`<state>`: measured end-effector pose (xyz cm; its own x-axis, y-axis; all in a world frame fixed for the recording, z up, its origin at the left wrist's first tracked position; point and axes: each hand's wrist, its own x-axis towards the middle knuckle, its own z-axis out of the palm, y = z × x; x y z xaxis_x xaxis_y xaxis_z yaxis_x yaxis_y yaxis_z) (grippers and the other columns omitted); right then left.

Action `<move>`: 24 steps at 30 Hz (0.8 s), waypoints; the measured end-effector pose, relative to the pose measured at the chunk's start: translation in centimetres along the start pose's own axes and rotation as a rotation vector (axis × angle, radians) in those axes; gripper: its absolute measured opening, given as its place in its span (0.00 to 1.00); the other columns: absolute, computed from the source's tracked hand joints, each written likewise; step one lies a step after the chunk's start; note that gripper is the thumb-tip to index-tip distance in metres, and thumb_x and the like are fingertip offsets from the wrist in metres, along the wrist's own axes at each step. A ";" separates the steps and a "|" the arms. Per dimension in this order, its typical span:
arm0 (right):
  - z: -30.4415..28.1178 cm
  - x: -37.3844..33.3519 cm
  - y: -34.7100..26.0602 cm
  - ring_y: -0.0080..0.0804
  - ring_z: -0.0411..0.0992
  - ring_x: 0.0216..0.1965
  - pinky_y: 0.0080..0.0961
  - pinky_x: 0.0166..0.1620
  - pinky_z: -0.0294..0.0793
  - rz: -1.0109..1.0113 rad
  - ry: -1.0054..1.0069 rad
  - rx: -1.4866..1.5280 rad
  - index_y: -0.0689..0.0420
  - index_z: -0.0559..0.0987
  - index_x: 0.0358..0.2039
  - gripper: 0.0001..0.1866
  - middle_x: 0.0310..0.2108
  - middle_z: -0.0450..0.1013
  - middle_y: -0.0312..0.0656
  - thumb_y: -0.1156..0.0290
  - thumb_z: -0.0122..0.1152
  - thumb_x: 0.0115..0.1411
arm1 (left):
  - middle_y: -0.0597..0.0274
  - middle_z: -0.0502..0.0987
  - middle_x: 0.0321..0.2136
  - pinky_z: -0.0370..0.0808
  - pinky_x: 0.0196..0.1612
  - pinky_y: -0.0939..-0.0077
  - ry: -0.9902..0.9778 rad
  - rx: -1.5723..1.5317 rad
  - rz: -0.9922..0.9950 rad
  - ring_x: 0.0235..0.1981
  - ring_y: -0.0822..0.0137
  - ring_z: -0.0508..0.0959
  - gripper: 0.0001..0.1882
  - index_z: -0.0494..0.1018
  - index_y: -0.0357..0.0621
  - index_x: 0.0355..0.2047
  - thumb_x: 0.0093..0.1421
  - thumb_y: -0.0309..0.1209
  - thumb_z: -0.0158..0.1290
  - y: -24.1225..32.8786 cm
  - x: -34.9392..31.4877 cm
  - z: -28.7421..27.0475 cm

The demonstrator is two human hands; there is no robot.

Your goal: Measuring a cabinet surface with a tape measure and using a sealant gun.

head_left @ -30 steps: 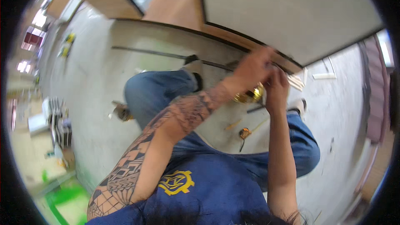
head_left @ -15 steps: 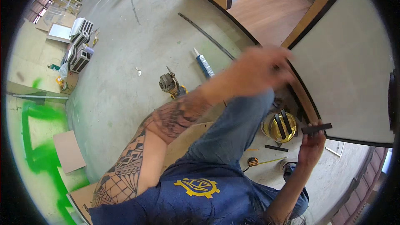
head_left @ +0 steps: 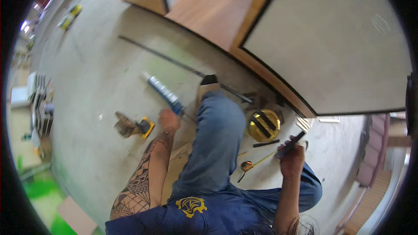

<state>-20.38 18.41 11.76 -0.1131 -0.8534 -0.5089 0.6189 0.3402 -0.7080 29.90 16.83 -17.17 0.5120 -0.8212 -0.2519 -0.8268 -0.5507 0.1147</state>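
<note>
My left hand (head_left: 170, 120) is down on the floor, closed at the back end of a caulking gun with a blue and white tube (head_left: 162, 90). Its handle is hidden under my fingers. In my right hand (head_left: 291, 159) is a short dark strip (head_left: 298, 137), gripped and pointing up and away. Left of that hand, two similar dark strips (head_left: 261, 125) lie across a round gold-coloured container top (head_left: 252, 131). Another dark strip (head_left: 266, 143) rests on the floor just nearer. A yellow and black power tool (head_left: 141, 127) lies beside my left hand.
A tape measure (head_left: 247, 165) lies with its yellow blade pulled out. A long dark strip (head_left: 163, 56) crosses the floor before my shoe. Ahead and right stands a wooden cabinet with a large pale panel (head_left: 326, 48). A ribbed mauve item (head_left: 373, 150) is at far right.
My left hand has come down from the cabinet edge to the caulking gun. My right hand has drawn back from the panel corner, still holding the dark strip. The view has turned.
</note>
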 end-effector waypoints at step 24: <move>-1.6 -2.6 -3.5 0.26 0.73 0.34 0.25 0.41 0.76 -0.175 -0.084 0.152 0.63 0.77 0.65 0.26 0.37 0.75 0.36 0.59 0.55 0.74 | 0.58 0.77 0.48 0.74 0.64 0.59 0.119 -1.522 0.368 0.56 0.56 0.81 0.24 0.72 0.33 0.58 0.63 0.27 0.60 4.2 -10.2 -34.9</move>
<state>-23.48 20.08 14.77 -0.1677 -0.9263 -0.3375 0.7059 0.1262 -0.6970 29.39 17.66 19.44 0.4182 -0.9054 0.0725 0.0591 0.1068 0.9925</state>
